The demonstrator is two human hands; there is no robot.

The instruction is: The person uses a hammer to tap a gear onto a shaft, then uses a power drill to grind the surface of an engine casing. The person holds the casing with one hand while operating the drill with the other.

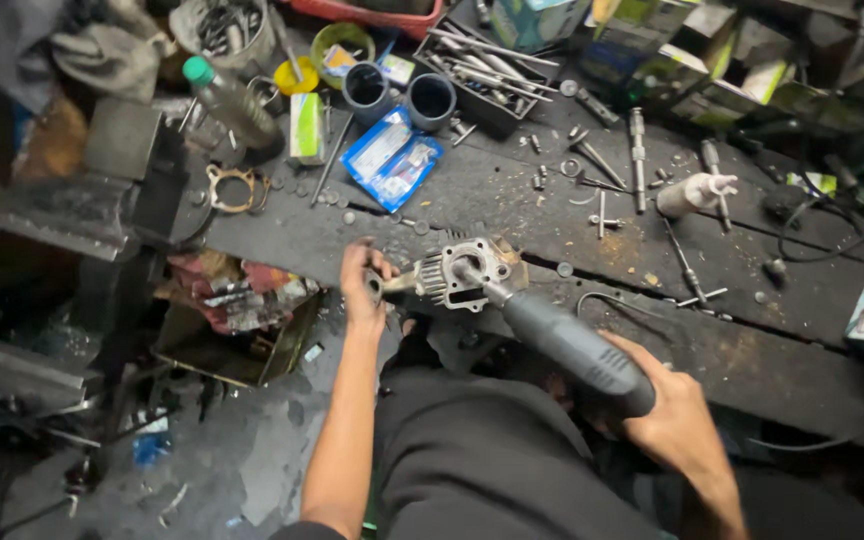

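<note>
Nearest the camera, the right hand (667, 415) is wrapped tight around the grey ribbed handle of a screwdriver (562, 340), fingers curled fully about the grip. The tool's long axis runs up and to the left from that hand, its shaft ending in the finned metal casting (467, 275) that lies at the near edge of the dark tabletop (752, 330). The left hand (364, 290) is on the far-left side of the casting, fingers bent and pinching a small round part at its end, just where the casting overhangs the tabletop's edge; how firm that pinch is cannot be made out. So the casting sits between the two hands, touched directly by the left one and reached only through the tool by the right. Beyond it, scattered bolts and washers lie across the tabletop, with a blue packet (392, 158) further back and two dark cups (399, 95) behind that. A green-capped bottle (232, 100) and a tray of metal rods (487, 70) stand farthest off.
</note>
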